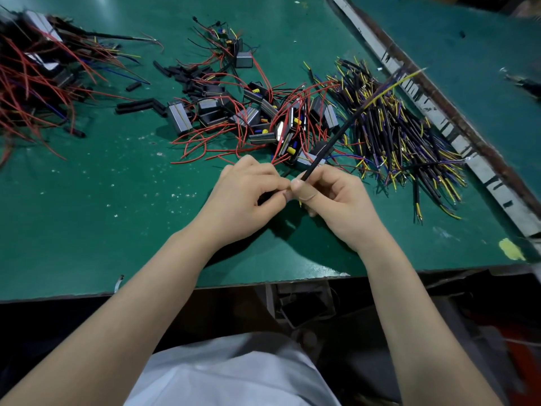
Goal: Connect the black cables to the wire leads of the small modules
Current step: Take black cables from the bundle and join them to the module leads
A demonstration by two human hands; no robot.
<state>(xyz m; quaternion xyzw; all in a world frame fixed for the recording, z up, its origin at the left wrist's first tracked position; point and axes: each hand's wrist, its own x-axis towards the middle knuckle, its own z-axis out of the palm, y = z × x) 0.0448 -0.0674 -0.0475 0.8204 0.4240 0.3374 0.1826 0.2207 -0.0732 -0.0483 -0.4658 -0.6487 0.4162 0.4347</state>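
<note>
Dim overhead light; pale glare at the bench's (87,200) far left edge, soft shadows under both wrists, corners blurred and bowed.

Modules (251,118) mid-table (87,230), cables (409,136) to their right, finished pile (35,71) far left (partly cut off)

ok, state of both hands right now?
Left hand: fingers curled, pinching something small and dark; cannot tell what.
Right hand: grips a black cable.

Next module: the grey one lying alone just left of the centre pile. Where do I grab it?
Grip the grey module across its two long sides, coming from above and its bare left side. Its body lies flat and free there; its red leads trail right into the pile.
</note>
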